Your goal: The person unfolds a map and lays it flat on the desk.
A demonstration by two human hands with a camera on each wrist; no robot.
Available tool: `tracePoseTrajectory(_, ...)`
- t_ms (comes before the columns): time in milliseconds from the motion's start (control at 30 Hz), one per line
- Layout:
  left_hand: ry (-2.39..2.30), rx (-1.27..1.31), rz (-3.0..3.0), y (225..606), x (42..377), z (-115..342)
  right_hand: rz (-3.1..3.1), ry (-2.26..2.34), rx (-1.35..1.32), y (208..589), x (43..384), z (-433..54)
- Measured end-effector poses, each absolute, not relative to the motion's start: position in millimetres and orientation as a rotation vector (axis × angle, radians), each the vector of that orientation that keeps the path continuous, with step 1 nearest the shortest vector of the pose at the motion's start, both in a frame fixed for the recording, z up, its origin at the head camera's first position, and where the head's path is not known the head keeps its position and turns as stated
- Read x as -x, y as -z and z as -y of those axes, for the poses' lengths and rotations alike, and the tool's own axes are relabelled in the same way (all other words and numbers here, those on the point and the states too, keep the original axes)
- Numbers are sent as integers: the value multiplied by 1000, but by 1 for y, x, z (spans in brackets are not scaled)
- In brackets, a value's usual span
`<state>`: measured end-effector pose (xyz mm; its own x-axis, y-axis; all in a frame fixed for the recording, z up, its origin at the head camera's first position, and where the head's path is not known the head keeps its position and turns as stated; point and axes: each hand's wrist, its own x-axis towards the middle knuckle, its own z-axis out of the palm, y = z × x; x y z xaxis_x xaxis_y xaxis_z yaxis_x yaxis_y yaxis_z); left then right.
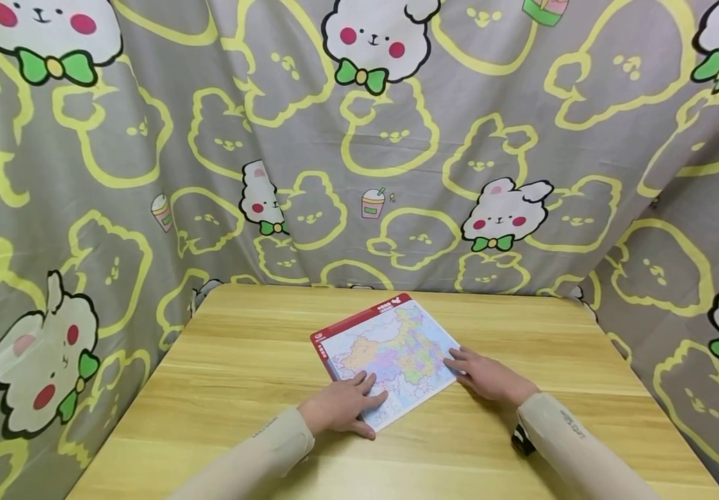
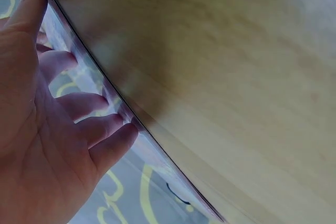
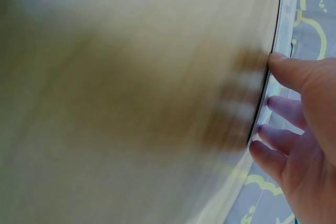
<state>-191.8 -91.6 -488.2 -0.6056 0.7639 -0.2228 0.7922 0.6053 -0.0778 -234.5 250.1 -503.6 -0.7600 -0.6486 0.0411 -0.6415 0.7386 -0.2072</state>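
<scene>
Wooden table [image 1: 209, 382], map [image 1: 400, 351], grey curtains [image 1: 334, 153]

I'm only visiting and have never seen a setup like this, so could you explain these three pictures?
No robot here, just a person's bare left hand and right hand. The wide picture comes from a camera worn on the head; the other two come from cameras on the left and right wrists. On the wood-grained table lies a thin board printed with a colourful map. The left hand rests on its near-left side, fingers spread, and the right hand touches its right side. Neither seems to grip it.
</scene>
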Motion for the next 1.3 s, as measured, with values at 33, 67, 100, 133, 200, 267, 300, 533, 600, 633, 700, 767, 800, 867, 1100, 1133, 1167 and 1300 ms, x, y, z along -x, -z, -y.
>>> tracePoseTrajectory(33,262,-1307,-2664,489,192,91,-2898,331,1074,504,236,-250)
tracePoseTrajectory(67,269,-1313,-2666,490,192,91,-2898,340,1074,505,237,-250)
tracePoseTrajectory(100,274,-1316,-2669,490,192,91,-2900,348,1075,505,238,-249)
tracePoseTrajectory(133,277,-1316,-2673,490,192,91,-2902,358,1074,505,240,-249)
tracePoseTrajectory(200,284,-1321,-2678,491,192,90,-2907,369,1088,505,243,-249)
tracePoseTrajectory(267,282,-1317,-2678,491,192,89,-2904,375,1103,505,245,-250)
tracePoseTrajectory(300,277,-1314,-2675,492,192,88,-2899,369,1111,505,246,-251)
tracePoseTrajectory(533,275,-1301,-2677,491,189,86,-2847,362,1107,504,255,-252)
tracePoseTrajectory(600,277,-1298,-2677,491,188,86,-2835,369,1089,504,256,-251)
tracePoseTrajectory(633,276,-1298,-2676,491,188,85,-2830,374,1075,504,257,-251)
tracePoseTrajectory(700,277,-1295,-2677,490,187,85,-2828,378,1047,504,258,-250)
tracePoseTrajectory(767,275,-1290,-2679,489,187,85,-2832,380,1014,504,259,-249)
tracePoseTrajectory(800,273,-1288,-2680,489,187,84,-2834,379,993,504,259,-249)
tracePoseTrajectory(867,276,-1286,-2683,488,187,83,-2839,387,960,503,260,-248)
tracePoseTrajectory(1100,297,-1288,-2683,488,186,79,-2840,413,918,501,263,-247)
tracePoseTrajectory(1133,295,-1288,-2683,487,185,78,-2838,417,917,501,263,-247)
tracePoseTrajectory(1167,292,-1288,-2683,486,185,77,-2836,419,921,501,264,-247)
tracePoseTrajectory(1300,296,-1289,-2691,485,184,75,-2834,423,933,501,267,-247)
